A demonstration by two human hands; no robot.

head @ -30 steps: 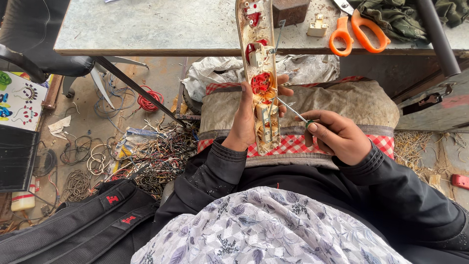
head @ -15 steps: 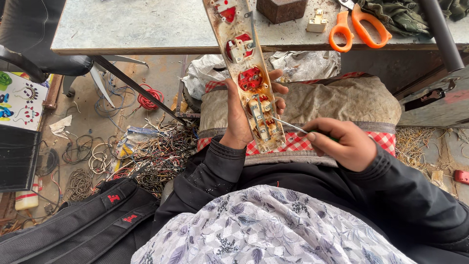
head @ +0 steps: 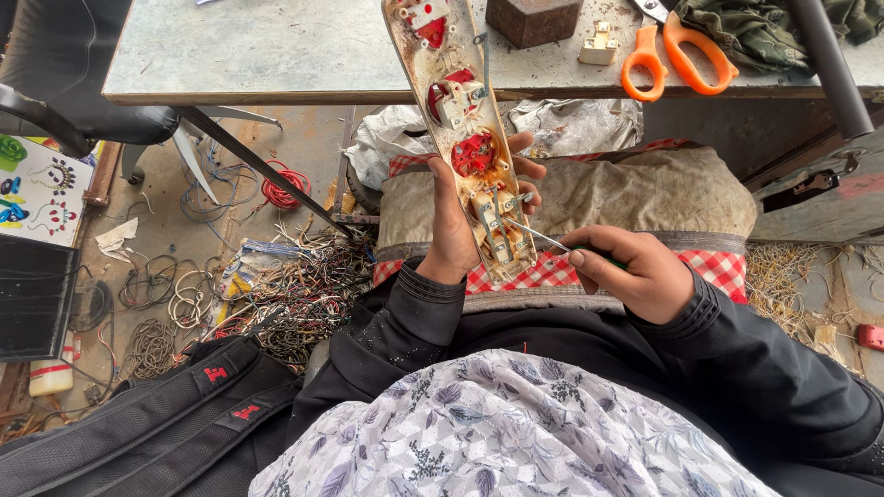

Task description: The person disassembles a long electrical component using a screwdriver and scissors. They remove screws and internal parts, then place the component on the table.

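I am looking at the strip (head: pixel 465 138), a long cream power board with its cover off, showing red socket inserts, a white switch block and brass contacts. It is standing tilted over my lap, its upper end reaching above the table (head: pixel 276 55) edge. My left hand (head: pixel 456 230) is gripping it from behind near the lower end, thumb on the left edge, fingertips curling round the right. My right hand (head: pixel 631 276) is closed around a screwdriver (head: pixel 539 236), whose thin metal shaft is touching the contacts at the strip's lower end.

The strip's top is running out of view, and my fist is hiding nearly all of the green handle. I cannot tell which screw the tip is meeting.

Compared with half a second ago, the strip is leaning a little further left and the shaft is lying flatter.

Orange scissors (head: pixel 677 55) and a brown block (head: pixel 534 18) are lying on the table; tangled wires (head: pixel 295 285) are covering the floor to my left.
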